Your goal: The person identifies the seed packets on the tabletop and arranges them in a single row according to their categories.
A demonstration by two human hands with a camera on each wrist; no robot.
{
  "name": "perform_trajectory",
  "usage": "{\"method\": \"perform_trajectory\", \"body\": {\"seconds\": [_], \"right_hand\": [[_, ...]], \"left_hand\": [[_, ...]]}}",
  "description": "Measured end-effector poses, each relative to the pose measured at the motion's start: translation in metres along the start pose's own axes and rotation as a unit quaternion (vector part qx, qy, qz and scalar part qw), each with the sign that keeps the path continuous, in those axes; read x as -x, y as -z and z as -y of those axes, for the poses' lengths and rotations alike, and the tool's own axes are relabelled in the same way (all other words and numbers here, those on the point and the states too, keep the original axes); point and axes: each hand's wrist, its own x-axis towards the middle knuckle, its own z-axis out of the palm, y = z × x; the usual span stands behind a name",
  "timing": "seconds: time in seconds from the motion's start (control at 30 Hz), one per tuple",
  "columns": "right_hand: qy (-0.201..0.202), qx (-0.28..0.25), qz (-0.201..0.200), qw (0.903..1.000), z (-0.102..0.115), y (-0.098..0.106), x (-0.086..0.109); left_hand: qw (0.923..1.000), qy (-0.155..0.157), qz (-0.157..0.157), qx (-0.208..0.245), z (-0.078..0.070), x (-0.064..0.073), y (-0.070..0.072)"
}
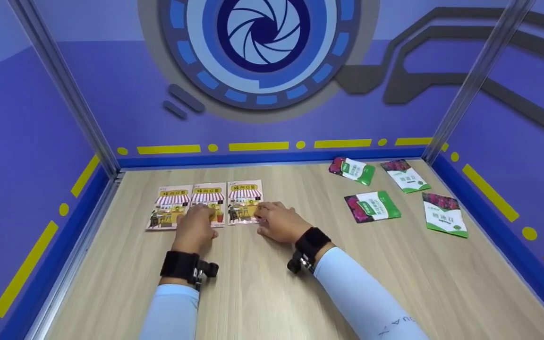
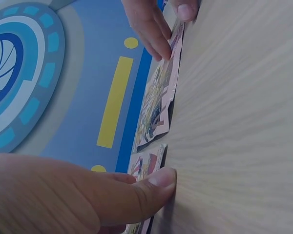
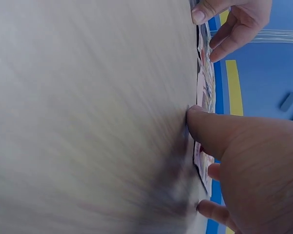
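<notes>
Fingers: left hand (image 1: 195, 230), right hand (image 1: 282, 223) relaxed, unclenched, touching middle pink packet (image 1: 209, 192), right pink packet (image 1: 242, 198). Advisable: light pressure, sliding flat on counter (image 1: 253, 288), near edges level.

At right, 4 flower-printed packets (image 1: 373, 207) lie on the table (image 1: 253, 283).

We count three pink packets (image 1: 245, 202) with striped-awning pictures and four green-and-white packets (image 1: 372, 207) with magenta flowers. There is one left hand (image 1: 195, 231), one right hand (image 1: 281, 222), two black wristbands (image 1: 179, 266), two blue sleeves (image 1: 364, 293) and one wooden tabletop (image 1: 258, 288). On the back wall (image 1: 106, 85) we count four yellow bars (image 1: 259, 146).
</notes>
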Motion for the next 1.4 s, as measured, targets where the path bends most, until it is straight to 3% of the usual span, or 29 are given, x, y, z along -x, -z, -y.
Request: {"method": "perform_trajectory", "body": {"seconds": [0.4,1.07,1.4], "right_hand": [[0.029,0.002,0.003,0.9996,0.0,0.002,0.003],[0.025,-0.013,0.006,0.9996,-0.001,0.002,0.003],[0.03,-0.067,0.005,0.9973,-0.011,0.01,0.011]], "left_hand": [[0.9997,-0.014,-0.01,-0.019,0.0,-0.003,-0.001],[0.9999,-0.006,-0.004,-0.013,-0.002,-0.001,0.002],[0.9993,-0.01,-0.011,-0.034,-0.006,0.002,0.002]]}}
